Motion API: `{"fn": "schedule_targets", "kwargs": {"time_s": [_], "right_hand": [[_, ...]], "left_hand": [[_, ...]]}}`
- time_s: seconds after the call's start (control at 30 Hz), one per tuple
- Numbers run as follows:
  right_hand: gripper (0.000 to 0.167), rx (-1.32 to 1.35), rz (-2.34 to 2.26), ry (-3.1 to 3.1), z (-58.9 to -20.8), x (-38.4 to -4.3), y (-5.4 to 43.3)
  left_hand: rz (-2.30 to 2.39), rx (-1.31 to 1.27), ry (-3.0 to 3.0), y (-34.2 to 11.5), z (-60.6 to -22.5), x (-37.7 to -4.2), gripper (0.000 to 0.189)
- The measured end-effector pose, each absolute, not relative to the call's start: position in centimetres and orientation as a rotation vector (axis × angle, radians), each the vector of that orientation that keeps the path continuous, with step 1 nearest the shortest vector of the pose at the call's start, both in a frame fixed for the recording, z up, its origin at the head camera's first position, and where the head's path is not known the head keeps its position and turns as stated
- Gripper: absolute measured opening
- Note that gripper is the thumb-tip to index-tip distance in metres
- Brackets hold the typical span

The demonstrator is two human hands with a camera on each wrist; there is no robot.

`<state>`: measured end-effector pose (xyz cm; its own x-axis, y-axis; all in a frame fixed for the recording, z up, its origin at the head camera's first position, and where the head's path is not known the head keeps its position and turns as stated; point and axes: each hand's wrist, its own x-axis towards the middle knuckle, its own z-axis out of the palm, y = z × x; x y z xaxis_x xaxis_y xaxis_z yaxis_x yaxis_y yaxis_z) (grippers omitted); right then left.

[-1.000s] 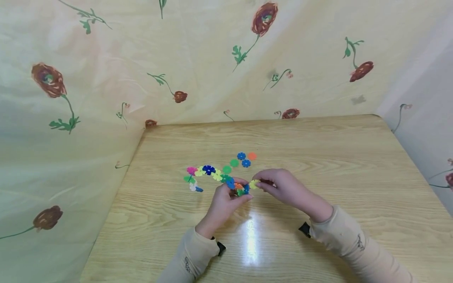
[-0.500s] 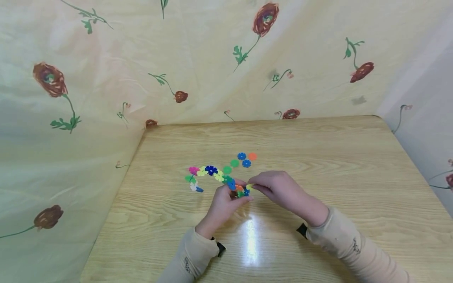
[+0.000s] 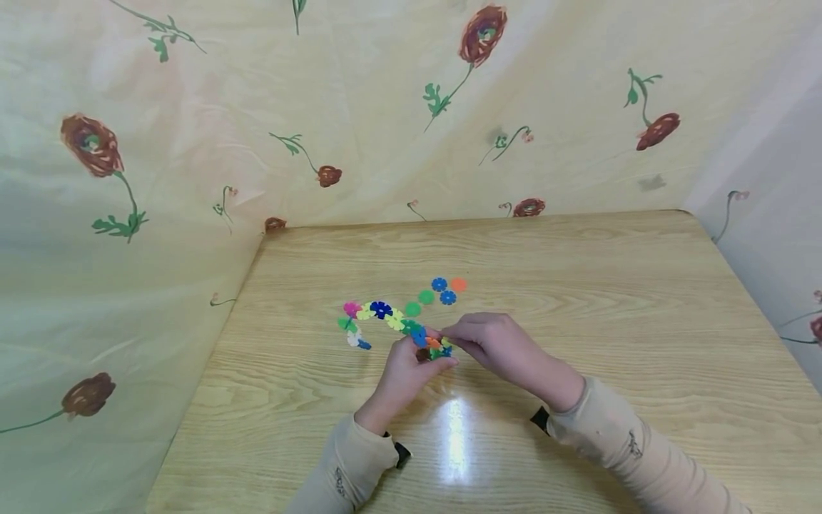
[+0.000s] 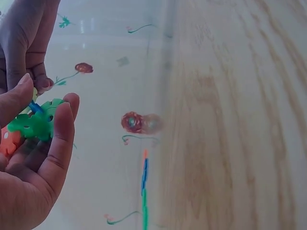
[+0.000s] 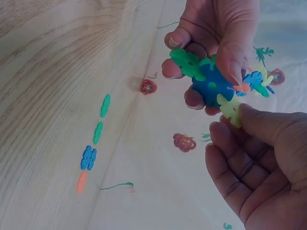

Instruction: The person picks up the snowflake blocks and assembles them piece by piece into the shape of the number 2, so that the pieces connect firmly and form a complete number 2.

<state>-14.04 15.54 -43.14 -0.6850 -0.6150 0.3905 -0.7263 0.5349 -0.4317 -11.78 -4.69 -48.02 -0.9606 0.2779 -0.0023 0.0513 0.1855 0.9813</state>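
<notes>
Left hand [image 3: 411, 364]: you grip the disc chain near one end, thumb on one side and fingers curled behind.
Right hand [image 3: 504, 350]: you pinch a pale yellow disc [image 5: 229, 109] between thumb and fingers; it meets the edge of a blue disc [image 5: 211, 91] at the left hand. You cannot tell whether the slots are fully engaged.
Disc chain [image 3: 381, 310]: extends from your left hand and arcs away to the left, with pink, yellow, dark blue, green and white pieces; its free end curls back toward you.
Green disc [image 5: 187, 64]: joined beside that blue one, at your left fingers.
Loose discs: beyond your hands lie two green discs [image 3: 427, 297], then two blue discs [image 3: 439, 284], with an orange disc [image 3: 459, 285] just beside the blue pair.
Bench [image 3: 578, 271]: wood-grained, carries the loose discs; a bright reflection shows between your forearms.
Sleeves [image 3: 610, 421]: beige, a dark mark on each.
Backdrop cloth [image 3: 385, 93]: pale, red-flowered, behind the bench and along its left side.
</notes>
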Motion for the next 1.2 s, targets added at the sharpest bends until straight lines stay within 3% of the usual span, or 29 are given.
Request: {"fn": "schedule_targets", "kwargs": {"time_s": [0.27,0.47,1.0,1.2], "right_hand": [[0.020,0.846,1.206,-2.702,-44.5,-17.3,16.4],[0.021,0.607,1.055,-2.963,-46.8,-21.2,16.2],[0.037,0.505,0.799,-3.187,-49.6,-25.1,14.1],[0.027,0.565,0.589,-3.211,-49.7,-25.6,13.6]], "left_hand": [[1.860,0.289,2.282,-4.9,-48.0,-12.0,0.029],[1.836,0.216,2.252,-5.2,-48.0,-11.7,0.031],[1.825,0.237,2.253,-4.9,-48.0,-11.3,0.033],[1.825,0.250,2.248,-4.9,-47.9,-11.3,0.032]]}}
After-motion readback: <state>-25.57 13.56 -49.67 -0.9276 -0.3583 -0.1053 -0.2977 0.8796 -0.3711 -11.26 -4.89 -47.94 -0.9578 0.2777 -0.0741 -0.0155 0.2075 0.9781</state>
